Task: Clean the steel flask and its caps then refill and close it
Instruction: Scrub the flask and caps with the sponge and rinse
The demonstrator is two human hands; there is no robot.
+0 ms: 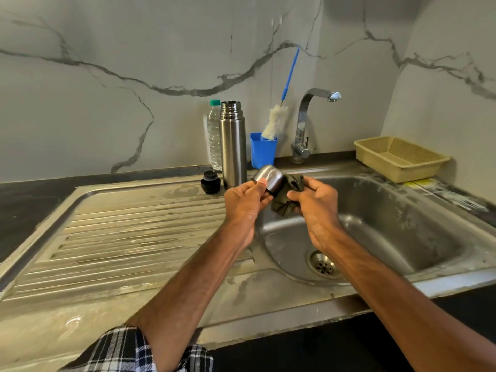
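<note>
The steel flask [233,146] stands upright and uncapped at the back of the drainboard. Its black inner cap [210,182] sits on the drainboard just left of it. Over the left edge of the sink basin, my left hand [243,204] grips the steel outer cap [269,179], which lies tilted on its side. My right hand [312,202] holds a dark green cloth [288,194] bunched against the cap's open end. A clear plastic water bottle [214,135] with a green lid stands behind the flask.
A blue cup [262,153] holds a bottle brush [276,119] with a blue handle beside the tap [308,122]. A beige plastic basket [400,158] sits at the back right. The sink basin [402,224] has a drain [323,265] below my hands; the ribbed drainboard [128,237] lies left.
</note>
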